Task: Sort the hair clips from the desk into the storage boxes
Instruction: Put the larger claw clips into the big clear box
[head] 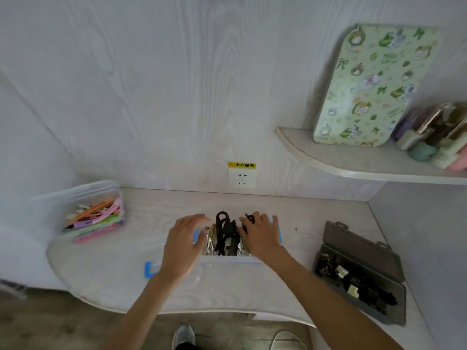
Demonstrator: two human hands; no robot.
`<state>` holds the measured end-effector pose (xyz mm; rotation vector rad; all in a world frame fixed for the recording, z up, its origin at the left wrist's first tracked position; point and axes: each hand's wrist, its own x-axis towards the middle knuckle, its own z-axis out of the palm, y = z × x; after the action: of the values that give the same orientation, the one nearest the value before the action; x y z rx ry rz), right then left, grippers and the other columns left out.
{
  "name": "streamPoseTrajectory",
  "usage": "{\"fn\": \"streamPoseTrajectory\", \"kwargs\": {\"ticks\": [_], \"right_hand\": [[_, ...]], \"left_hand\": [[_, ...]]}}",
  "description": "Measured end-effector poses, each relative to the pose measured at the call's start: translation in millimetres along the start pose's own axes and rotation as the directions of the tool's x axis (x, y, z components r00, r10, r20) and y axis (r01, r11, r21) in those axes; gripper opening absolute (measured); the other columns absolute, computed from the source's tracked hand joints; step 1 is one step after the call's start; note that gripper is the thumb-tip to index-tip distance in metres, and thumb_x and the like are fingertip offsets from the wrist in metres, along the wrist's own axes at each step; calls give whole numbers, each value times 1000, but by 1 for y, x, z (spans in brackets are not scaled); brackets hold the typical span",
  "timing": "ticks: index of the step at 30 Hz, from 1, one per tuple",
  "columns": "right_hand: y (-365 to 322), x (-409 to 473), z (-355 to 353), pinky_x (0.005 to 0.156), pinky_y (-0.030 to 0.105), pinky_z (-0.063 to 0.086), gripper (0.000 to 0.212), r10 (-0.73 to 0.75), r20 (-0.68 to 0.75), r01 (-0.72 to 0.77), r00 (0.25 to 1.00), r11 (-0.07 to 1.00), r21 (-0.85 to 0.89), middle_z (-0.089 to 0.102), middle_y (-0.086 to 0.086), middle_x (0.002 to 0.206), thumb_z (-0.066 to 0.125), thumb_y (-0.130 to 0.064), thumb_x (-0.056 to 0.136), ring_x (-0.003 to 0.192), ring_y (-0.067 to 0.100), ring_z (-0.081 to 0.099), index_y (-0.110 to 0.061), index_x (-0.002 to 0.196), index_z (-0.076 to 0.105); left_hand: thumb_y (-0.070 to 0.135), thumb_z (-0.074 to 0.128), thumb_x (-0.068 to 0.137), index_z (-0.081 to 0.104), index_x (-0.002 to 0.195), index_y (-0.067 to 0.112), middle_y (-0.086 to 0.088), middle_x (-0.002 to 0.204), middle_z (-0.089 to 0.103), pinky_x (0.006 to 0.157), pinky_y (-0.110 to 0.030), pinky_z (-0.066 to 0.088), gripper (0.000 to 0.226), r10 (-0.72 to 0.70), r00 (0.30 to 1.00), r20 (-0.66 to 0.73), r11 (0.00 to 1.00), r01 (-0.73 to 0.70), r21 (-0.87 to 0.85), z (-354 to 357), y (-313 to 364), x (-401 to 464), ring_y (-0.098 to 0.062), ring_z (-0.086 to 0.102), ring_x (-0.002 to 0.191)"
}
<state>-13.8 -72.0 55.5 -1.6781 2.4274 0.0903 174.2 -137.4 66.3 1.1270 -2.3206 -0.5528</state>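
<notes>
Black clips (223, 232) stand bunched between the two hands, inside a clear box with blue latches (231, 258) at the middle of the tabletop (113, 269). The left hand (185, 245) hovers at the box's left side with fingers spread and relaxed, gripping nothing. The right hand (260, 237) sits at the box's right side, its fingers curled over a small dark clip (250, 218) at the far edge; whether it truly pinches that piece is hard to say through the blur. A long black clip in the bunch runs with its long axis pointing away from the person, loop end farthest. Silvery clips (209, 245) lie low in the box beside it, just by the left hand's fingertips.

Left of the clear box, well apart, a see-through tub (83, 195) holds pastel and orange clips (97, 217). Right of the clear box, near the tabletop's front edge, a grey case (366, 251) lies open with dark clips inside. Judging by reach, the right hand is nearer the grey case and the left nearer the tub. Behind the clear box, a wall socket (241, 178) sits under a yellow label.
</notes>
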Motion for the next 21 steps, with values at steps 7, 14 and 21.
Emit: {"fn": "streamPoseTrajectory", "kwargs": {"ticks": [7, 14, 21], "right_hand": [[20, -26, -19, 108, 37, 28, 30, -38, -339, 142, 940, 948, 286, 52, 3, 130, 47, -28, 94, 125, 21, 43, -25, 122, 58], [-39, -81, -28, 83, 15, 42, 23, -461, -213, 506, 862, 745, 434, 68, -6, 102, 49, -18, 94, 89, 0, 55, -22, 107, 66], [-110, -56, 34, 114, 39, 21, 63, -274, 542, 66, 794, 926, 372, 13, 23, 151, 36, -22, 97, 139, 37, 17, 4, 145, 5]], "left_hand": [[10, 58, 87, 55, 125, 12, -8, 130, 56, 104, -38, 34, 37, -432, 900, -54, 899, 435, 52, -27, -70, -40, -28, 48, 122], [36, 44, 95, 21, 145, 0, -15, 153, 21, 114, -42, 18, 66, -779, 614, 132, 627, 766, 140, -19, -110, -78, -30, 17, 141], [11, 49, 92, 18, 146, 0, -19, 151, 23, 112, -43, 21, 62, -830, 556, 56, 554, 831, -43, -17, -103, -95, -37, 23, 137]]}}
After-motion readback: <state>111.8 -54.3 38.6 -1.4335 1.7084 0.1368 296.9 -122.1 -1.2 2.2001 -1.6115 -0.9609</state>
